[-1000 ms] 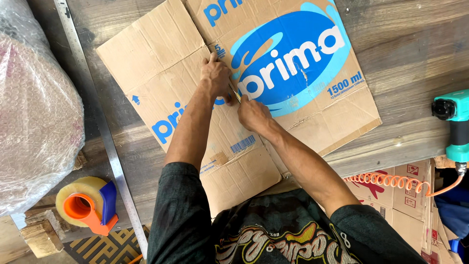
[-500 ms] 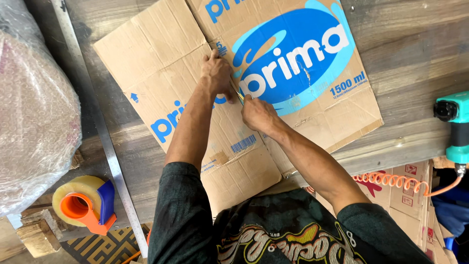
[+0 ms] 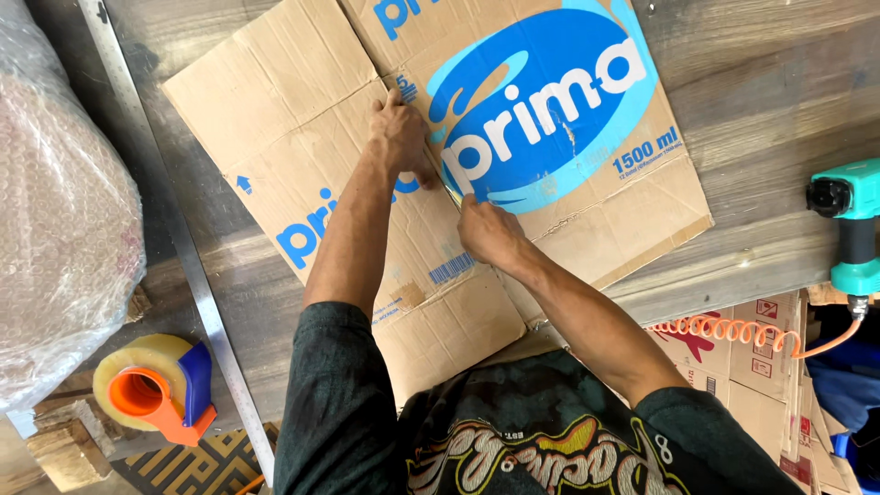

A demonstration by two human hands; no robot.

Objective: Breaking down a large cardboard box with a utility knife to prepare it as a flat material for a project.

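A flattened brown cardboard box (image 3: 302, 119) with a large blue oval print lies spread on a wooden table (image 3: 779, 110). My left hand (image 3: 399, 137) presses down on the cardboard beside a crease near its middle, holding nothing. My right hand (image 3: 490, 234) sits just below it, closed around a thin cutter (image 3: 452, 191). The cutter's tip rests on the cardboard along that crease. Most of the cutter is hidden inside my fist.
A tape dispenser (image 3: 151, 390) with an orange and blue handle lies at lower left beside a metal ruler (image 3: 183, 266). A roll of bubble wrap (image 3: 55, 211) fills the left edge. At right sit a teal air tool (image 3: 852, 229) with an orange coiled hose (image 3: 733, 332), and stacked cartons (image 3: 761, 376).
My right hand has slid a little toward me along the crease with the cutter. My left hand stays pressed in place.
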